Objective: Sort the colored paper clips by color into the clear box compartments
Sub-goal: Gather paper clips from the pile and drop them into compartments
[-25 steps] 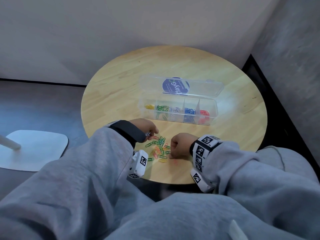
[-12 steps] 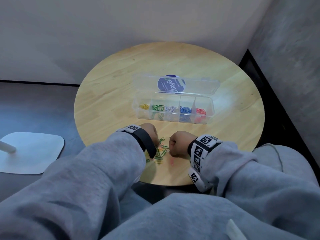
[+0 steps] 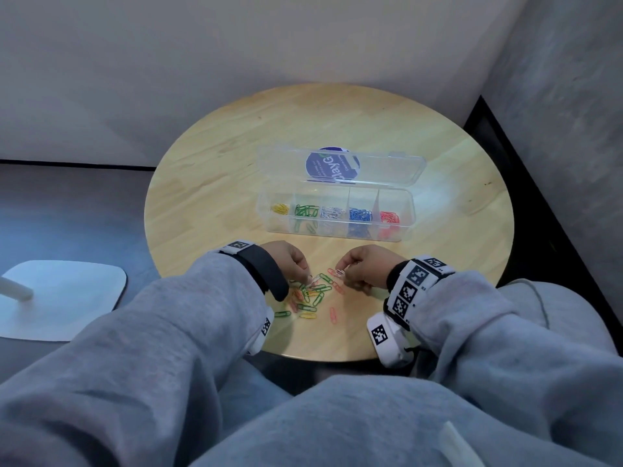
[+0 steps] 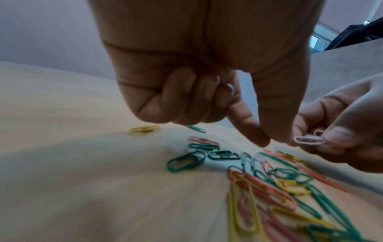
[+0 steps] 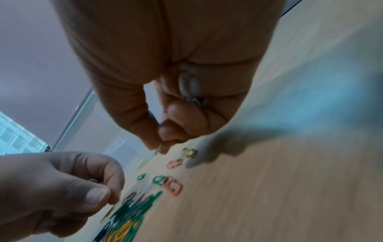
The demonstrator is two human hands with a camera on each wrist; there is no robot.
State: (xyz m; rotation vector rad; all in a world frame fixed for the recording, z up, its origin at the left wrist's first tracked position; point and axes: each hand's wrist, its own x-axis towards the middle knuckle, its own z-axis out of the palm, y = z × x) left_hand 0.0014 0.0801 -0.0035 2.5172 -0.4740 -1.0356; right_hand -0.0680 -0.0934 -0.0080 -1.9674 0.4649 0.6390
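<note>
White clip (image 4: 308, 140) pinched in right hand (image 3: 362, 269); left hand (image 3: 290, 261) pinching another (image 3: 315, 279) above pile (image 3: 312, 298), lower centre. Risk: thin wire slips, lands wrong compartment of box (image 3: 337, 230).

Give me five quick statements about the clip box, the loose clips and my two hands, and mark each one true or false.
1. The clear box has its lid open. True.
2. The red clips lie in the leftmost compartment. False: they are in the rightmost; the yellow clips are leftmost.
3. The right hand pinches a white clip. True.
4. The loose clips lie on the round table beyond the box. False: they lie between the box and the person.
5. The left hand rests flat on the table. False: its fingers are curled, thumb and forefinger pinching a pale clip above the pile.
</note>
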